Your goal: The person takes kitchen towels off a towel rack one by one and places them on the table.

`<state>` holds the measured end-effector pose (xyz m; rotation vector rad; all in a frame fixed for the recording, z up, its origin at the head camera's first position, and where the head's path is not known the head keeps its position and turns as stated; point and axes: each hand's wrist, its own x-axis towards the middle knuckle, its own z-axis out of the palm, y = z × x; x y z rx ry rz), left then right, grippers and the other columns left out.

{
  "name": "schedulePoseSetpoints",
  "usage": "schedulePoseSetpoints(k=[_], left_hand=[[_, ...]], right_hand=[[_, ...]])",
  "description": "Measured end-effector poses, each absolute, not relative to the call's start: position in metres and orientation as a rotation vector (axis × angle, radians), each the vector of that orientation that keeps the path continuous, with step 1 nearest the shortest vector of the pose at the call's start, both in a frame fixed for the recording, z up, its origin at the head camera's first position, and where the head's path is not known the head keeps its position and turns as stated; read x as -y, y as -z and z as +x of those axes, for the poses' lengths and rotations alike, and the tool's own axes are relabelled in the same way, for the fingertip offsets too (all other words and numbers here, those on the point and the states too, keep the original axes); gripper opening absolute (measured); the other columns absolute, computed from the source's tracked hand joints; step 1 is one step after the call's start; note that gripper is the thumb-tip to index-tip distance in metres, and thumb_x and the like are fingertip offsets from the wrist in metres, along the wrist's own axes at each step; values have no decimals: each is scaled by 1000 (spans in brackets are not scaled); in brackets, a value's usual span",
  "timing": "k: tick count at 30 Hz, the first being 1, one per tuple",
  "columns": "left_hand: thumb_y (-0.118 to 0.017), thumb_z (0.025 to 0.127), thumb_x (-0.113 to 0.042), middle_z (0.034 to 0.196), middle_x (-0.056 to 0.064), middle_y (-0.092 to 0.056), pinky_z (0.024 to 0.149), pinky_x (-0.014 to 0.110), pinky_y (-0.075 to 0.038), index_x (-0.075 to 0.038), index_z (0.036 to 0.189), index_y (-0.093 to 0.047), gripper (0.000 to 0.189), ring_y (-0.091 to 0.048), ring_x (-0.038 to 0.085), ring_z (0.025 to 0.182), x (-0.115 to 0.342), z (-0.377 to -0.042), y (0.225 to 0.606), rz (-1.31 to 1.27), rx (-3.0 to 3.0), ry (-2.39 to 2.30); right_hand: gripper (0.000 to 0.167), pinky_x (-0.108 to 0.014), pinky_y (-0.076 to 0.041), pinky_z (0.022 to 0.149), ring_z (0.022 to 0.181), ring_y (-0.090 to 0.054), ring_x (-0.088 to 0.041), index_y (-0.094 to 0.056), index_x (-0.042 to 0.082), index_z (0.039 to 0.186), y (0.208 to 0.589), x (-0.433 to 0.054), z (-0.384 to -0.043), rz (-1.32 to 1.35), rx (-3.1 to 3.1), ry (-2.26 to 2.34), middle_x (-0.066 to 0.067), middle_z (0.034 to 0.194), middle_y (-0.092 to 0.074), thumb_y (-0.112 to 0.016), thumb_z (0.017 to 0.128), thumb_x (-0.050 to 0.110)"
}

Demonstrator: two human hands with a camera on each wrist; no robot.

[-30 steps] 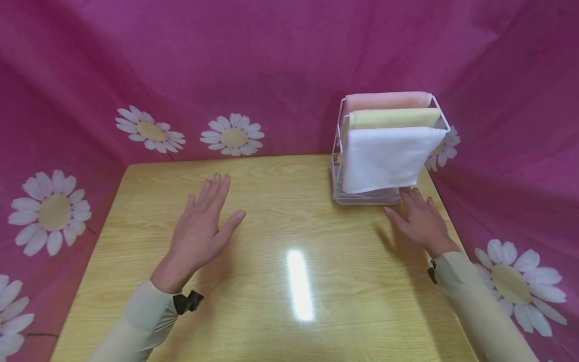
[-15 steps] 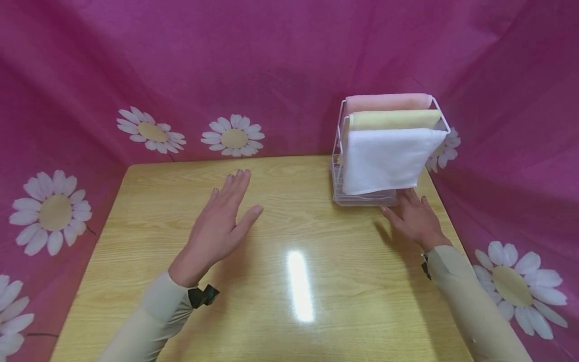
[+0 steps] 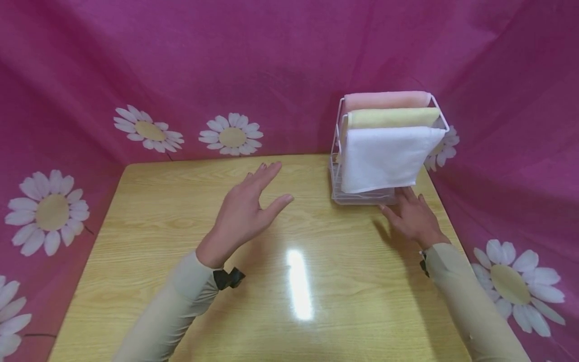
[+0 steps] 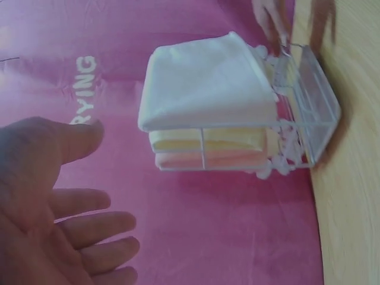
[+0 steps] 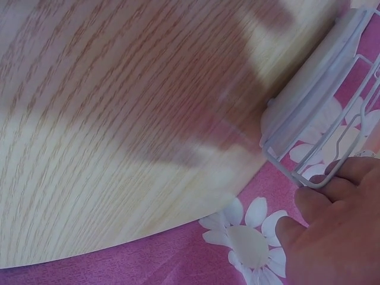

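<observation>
A white wire towel rack (image 3: 339, 125) with a clear tray (image 3: 362, 200) at its base stands at the table's back right. Over its bars hang a pink towel (image 3: 386, 100), a yellow towel (image 3: 393, 118) and, at the front, a white towel (image 3: 391, 158). My right hand (image 3: 415, 218) is at the rack's front right lower corner; in the right wrist view its fingers (image 5: 338, 190) curl at the wire frame, while the white towel partly hides them in the head view. My left hand (image 3: 246, 211) hovers over the table, fingers extended, thumb apart, holding nothing, left of the rack.
The rack stands on a light wooden table (image 3: 149, 216) with a glossy light reflection near its middle. A magenta curtain (image 3: 271, 60) with white daisies encloses the back and both sides, close behind the rack.
My left hand has moved right across the table toward the rack. My right hand has shifted slightly left at the rack's corner. The rack and towels look unmoved.
</observation>
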<state>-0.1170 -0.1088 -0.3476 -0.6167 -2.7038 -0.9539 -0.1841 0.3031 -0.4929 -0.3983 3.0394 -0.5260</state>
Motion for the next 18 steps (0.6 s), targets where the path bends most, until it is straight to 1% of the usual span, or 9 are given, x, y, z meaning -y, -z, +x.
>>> schedulePoseSetpoints(k=[4,8,12,14,18], left_hand=[[-75,91,-35,139,8,-60,107,44,-43,-5,138,-61,57,-51,22,133,96,-127,345,-644,2552,1012],[-80,87,-30,129,9,-66,99,38,-49,-4,129,-67,51,-63,22,118,86,-137,342,-682,2419,1034],[-85,82,-26,118,10,-72,92,35,-53,-1,120,-72,47,-70,23,105,77,-147,340,-739,2283,1063],[-88,79,-23,112,10,-74,90,33,-53,0,116,-74,46,-70,23,104,73,-153,340,-772,2225,1077],[-89,77,-19,109,11,-74,92,29,-52,1,113,-74,44,-70,22,103,61,-165,338,-826,2186,1119]], right_hand=[[90,-74,-14,109,141,-29,-50,9,15,161,491,-303,-184,-399,-3036,527,-10,168,2,-51,102,48],[90,-74,-14,109,140,-30,-50,8,16,161,492,-303,-184,-399,-3036,533,-11,168,1,-52,102,47],[90,-74,-14,109,139,-32,-50,10,19,161,494,-304,-185,-396,-3031,547,-8,168,2,-51,102,48],[90,-74,-13,109,140,-32,-49,10,19,161,495,-305,-186,-398,-3025,556,-7,168,3,-51,102,48],[90,-73,-12,110,140,-31,-49,10,19,161,495,-307,-186,-392,-3019,565,-6,168,4,-52,102,46]])
